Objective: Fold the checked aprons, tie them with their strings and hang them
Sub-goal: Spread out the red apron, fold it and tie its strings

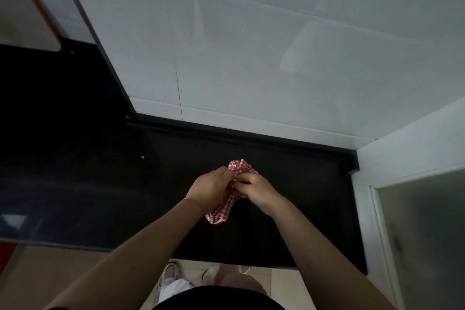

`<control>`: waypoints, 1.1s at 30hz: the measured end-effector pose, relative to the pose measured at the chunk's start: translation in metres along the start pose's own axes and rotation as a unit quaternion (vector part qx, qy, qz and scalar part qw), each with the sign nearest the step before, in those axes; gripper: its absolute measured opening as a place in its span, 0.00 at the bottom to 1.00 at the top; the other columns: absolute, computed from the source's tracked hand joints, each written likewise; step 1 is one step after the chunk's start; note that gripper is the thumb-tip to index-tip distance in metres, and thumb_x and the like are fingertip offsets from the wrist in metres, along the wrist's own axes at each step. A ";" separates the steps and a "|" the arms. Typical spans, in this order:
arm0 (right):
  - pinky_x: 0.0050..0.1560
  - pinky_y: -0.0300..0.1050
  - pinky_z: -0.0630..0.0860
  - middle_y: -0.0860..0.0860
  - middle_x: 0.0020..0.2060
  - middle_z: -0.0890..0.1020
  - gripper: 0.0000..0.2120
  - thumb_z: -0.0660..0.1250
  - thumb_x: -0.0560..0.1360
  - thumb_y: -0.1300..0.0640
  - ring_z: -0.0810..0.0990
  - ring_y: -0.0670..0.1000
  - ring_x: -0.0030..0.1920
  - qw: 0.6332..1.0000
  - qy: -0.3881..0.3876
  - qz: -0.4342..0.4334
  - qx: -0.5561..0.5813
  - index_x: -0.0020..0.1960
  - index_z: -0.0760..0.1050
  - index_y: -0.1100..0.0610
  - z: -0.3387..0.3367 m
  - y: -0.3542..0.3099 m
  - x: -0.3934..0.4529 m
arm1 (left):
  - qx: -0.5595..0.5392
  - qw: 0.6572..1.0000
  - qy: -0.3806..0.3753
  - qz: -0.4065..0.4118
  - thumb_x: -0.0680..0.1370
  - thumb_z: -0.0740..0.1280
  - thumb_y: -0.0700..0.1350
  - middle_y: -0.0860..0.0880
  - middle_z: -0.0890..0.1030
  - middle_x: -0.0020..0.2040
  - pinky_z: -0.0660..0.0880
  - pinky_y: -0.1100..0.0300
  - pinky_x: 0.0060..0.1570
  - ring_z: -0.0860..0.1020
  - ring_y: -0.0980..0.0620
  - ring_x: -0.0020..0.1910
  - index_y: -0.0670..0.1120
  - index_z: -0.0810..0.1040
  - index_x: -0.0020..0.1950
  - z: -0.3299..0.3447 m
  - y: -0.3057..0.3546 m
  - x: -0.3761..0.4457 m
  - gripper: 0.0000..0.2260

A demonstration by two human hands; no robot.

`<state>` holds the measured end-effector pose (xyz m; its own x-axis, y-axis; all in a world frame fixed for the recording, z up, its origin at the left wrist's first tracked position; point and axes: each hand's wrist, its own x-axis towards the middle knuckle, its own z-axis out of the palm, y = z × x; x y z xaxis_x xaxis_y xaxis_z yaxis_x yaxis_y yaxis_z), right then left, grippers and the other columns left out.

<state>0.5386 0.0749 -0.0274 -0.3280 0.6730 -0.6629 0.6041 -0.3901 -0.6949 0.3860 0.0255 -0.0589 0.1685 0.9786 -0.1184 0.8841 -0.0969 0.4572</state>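
A red-and-white checked apron (224,209) is bunched into a small roll above the black counter (302,199). My left hand (208,187) grips its left side, fingers curled over the cloth. From the right, my right hand (256,189) pinches the roll near its middle. One end of the bundle sticks up behind the fingers and the other end hangs down below my hands. Both hands touch each other over the cloth. The strings are hidden by my fingers.
White tiled wall (251,58) rises behind the counter. A white side wall and a frosted panel (422,221) stand at the right. A white board with an orange rim (27,7) leans at the upper left. The counter's front edge runs above my shoes (171,272).
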 end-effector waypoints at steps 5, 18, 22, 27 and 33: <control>0.63 0.47 0.75 0.49 0.58 0.80 0.15 0.65 0.81 0.54 0.79 0.47 0.57 0.999 0.047 0.024 -0.001 0.65 0.77 0.56 0.005 -0.001 0.010 | -0.202 0.942 0.090 -0.252 0.77 0.69 0.51 0.53 0.78 0.38 0.71 0.63 0.32 0.76 0.56 0.35 0.50 0.74 0.43 -0.003 0.013 0.002 0.07; 0.62 0.49 0.76 0.48 0.56 0.81 0.13 0.65 0.80 0.54 0.79 0.47 0.55 0.996 0.069 0.049 0.029 0.64 0.78 0.53 0.016 0.010 -0.001 | -0.129 0.981 0.052 -0.134 0.78 0.68 0.49 0.54 0.76 0.46 0.74 0.65 0.43 0.75 0.58 0.41 0.50 0.76 0.47 0.000 0.019 -0.008 0.04; 0.56 0.45 0.77 0.48 0.52 0.82 0.11 0.66 0.80 0.54 0.80 0.46 0.51 0.996 0.071 0.046 0.027 0.61 0.79 0.54 0.013 0.010 -0.006 | -0.031 0.997 0.027 -0.060 0.81 0.63 0.47 0.51 0.77 0.49 0.74 0.63 0.46 0.75 0.56 0.43 0.47 0.77 0.52 0.001 0.023 -0.007 0.05; 0.56 0.44 0.79 0.49 0.53 0.81 0.12 0.64 0.79 0.62 0.81 0.47 0.52 0.998 0.042 0.025 0.033 0.62 0.78 0.56 0.007 0.011 -0.016 | -0.042 0.998 0.003 -0.042 0.81 0.61 0.42 0.49 0.76 0.48 0.68 0.63 0.39 0.71 0.55 0.38 0.45 0.76 0.51 0.000 0.019 -0.005 0.05; 0.55 0.47 0.81 0.49 0.51 0.84 0.08 0.67 0.79 0.60 0.83 0.47 0.48 0.993 0.119 -0.007 0.001 0.56 0.81 0.56 0.018 0.023 -0.018 | -0.109 0.989 -0.059 -0.087 0.82 0.59 0.46 0.53 0.74 0.45 0.69 0.64 0.39 0.73 0.56 0.40 0.53 0.71 0.43 -0.003 0.015 -0.007 0.08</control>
<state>0.5454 0.0423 -0.0362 -0.1550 0.8082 -0.5682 0.5984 -0.3808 -0.7049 0.3974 0.0176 -0.0488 0.0839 0.9477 -0.3079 0.7915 0.1244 0.5984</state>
